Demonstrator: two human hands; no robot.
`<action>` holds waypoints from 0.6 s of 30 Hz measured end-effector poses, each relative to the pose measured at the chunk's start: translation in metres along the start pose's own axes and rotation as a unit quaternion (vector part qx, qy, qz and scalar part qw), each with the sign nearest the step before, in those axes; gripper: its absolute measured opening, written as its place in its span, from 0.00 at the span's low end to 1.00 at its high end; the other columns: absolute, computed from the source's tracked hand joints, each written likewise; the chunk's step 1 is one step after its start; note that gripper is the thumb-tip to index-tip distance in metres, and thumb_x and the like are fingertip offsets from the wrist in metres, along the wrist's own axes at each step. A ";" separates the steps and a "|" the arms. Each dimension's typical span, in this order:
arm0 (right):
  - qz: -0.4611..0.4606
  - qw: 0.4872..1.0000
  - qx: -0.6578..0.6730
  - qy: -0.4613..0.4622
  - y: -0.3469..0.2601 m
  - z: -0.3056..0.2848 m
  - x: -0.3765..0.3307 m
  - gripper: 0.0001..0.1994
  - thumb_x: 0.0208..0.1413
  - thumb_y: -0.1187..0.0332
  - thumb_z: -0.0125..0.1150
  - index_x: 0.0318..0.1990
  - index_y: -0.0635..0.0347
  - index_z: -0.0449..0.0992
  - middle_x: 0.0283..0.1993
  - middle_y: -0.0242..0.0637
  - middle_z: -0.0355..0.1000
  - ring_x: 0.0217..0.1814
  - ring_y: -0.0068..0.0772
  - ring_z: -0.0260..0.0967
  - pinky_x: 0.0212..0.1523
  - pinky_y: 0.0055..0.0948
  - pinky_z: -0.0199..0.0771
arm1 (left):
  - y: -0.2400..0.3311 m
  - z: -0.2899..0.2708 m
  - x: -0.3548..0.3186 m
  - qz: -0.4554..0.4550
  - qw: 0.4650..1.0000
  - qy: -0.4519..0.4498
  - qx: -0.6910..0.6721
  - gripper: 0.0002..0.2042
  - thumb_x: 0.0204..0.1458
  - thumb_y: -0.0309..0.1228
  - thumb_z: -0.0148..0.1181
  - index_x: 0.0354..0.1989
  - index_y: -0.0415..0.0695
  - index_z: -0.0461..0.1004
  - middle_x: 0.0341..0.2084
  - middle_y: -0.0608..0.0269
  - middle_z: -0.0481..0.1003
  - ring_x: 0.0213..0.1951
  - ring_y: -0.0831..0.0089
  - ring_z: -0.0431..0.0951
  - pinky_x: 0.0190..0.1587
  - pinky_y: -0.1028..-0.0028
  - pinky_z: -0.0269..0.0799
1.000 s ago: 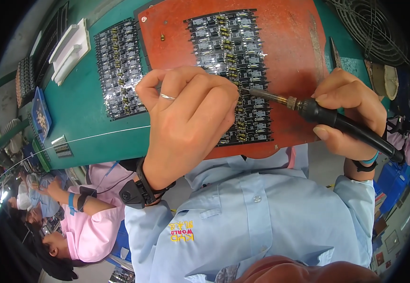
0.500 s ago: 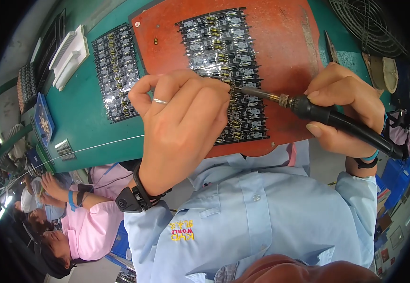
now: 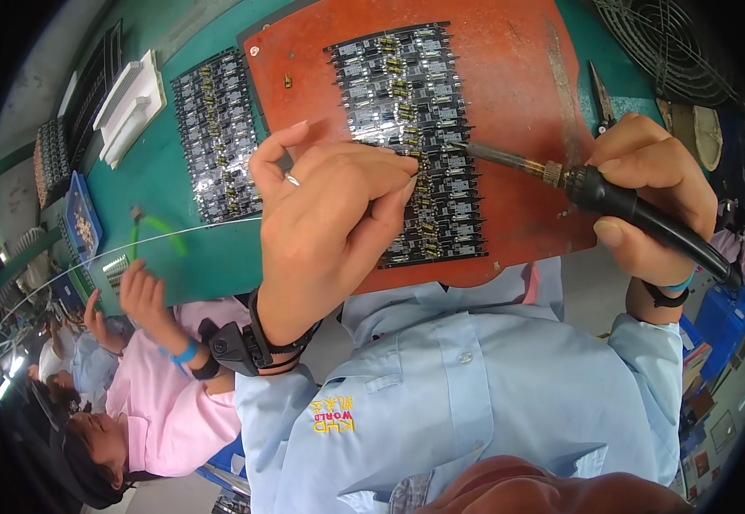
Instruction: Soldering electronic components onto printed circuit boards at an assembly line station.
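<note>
A panel of small black circuit boards [image 3: 441, 94] with yellow parts lies on a red mat [image 3: 522, 103]. My right hand [image 3: 668, 193] grips the black handle of a soldering iron [image 3: 591, 188], its metal tip over the panel's right side. Over the panel's left and middle part is my left hand [image 3: 321, 227], thumb and forefinger pinched together. A thin solder wire [image 3: 218, 226] runs from the left into that hand; its end is hidden by the fingers. The iron's tip is a little apart from my left fingertips.
A second board panel [image 3: 214, 128] lies left on the green table [image 3: 154, 111]. Further left are a white tray [image 3: 133, 107] and a blue parts bin [image 3: 81, 218]. At lower left a co-worker's hand [image 3: 143, 295] is near a green-handled tool [image 3: 167, 236]. Pliers [image 3: 600, 94] and a fan guard [image 3: 664, 43] stand right.
The soldering iron and my right hand have drawn back to the right, away from my left fingertips. A co-worker's hand and a green-handled tool have come over the table at left.
</note>
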State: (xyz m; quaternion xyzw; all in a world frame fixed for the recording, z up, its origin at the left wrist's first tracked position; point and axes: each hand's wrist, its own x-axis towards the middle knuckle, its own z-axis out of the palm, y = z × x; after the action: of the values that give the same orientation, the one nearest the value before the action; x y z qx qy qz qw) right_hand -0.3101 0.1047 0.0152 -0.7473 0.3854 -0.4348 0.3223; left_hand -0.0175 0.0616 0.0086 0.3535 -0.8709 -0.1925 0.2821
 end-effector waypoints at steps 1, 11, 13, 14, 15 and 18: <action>-0.001 1.000 0.001 -0.001 0.001 0.001 0.001 0.18 0.46 0.64 0.70 0.39 0.68 0.73 0.33 0.47 0.71 0.33 0.34 0.67 0.34 0.30 0.65 | 0.000 0.000 0.000 0.005 1.000 0.009 0.004 0.06 0.45 0.22 0.67 0.30 0.45 0.76 0.32 0.69 0.79 0.35 0.71 0.77 0.52 0.63 0.59; 0.034 0.998 0.044 -0.043 -0.001 0.005 0.011 0.17 0.44 0.68 0.70 0.39 0.68 0.73 0.34 0.47 0.71 0.33 0.34 0.68 0.34 0.29 0.66 | 0.001 0.000 -0.002 -0.074 0.996 0.035 -0.045 0.08 0.44 0.15 0.66 0.31 0.38 0.76 0.26 0.58 0.72 0.30 0.64 0.74 0.27 0.72 0.68; 0.037 0.997 0.046 -0.051 0.000 0.005 0.012 0.17 0.43 0.69 0.70 0.39 0.68 0.73 0.34 0.47 0.71 0.33 0.34 0.68 0.34 0.29 0.67 | 0.003 0.002 0.001 -0.067 0.996 0.036 -0.044 0.08 0.44 0.15 0.65 0.32 0.37 0.76 0.27 0.57 0.71 0.30 0.64 0.74 0.29 0.71 0.69; 0.036 0.997 0.043 -0.054 0.000 0.005 0.013 0.17 0.43 0.69 0.70 0.39 0.68 0.73 0.34 0.47 0.71 0.33 0.34 0.68 0.34 0.28 0.67 | 0.003 0.003 0.002 -0.064 0.996 0.037 -0.043 0.08 0.44 0.15 0.65 0.33 0.37 0.76 0.28 0.56 0.71 0.30 0.64 0.74 0.30 0.71 0.69; 0.035 0.997 0.040 -0.057 0.001 0.004 0.014 0.17 0.43 0.69 0.70 0.39 0.68 0.73 0.34 0.47 0.71 0.33 0.34 0.68 0.34 0.28 0.67 | 0.002 0.004 0.003 -0.065 0.996 0.036 -0.043 0.08 0.44 0.15 0.65 0.33 0.37 0.76 0.28 0.56 0.71 0.30 0.64 0.74 0.30 0.71 0.69; 0.032 0.997 0.036 -0.058 0.003 0.005 0.014 0.17 0.42 0.70 0.70 0.39 0.68 0.73 0.33 0.47 0.71 0.33 0.34 0.69 0.33 0.28 0.67 | 0.000 0.005 0.004 -0.038 0.998 0.021 -0.050 0.09 0.43 0.15 0.65 0.34 0.36 0.76 0.28 0.56 0.70 0.30 0.64 0.74 0.30 0.70 0.70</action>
State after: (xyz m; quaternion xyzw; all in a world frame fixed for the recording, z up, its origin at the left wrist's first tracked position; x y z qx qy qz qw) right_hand -0.3021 0.0917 0.0166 -0.7465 0.3737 -0.3935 0.3851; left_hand -0.0228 0.0589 0.0061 0.3758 -0.8400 -0.2386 0.3102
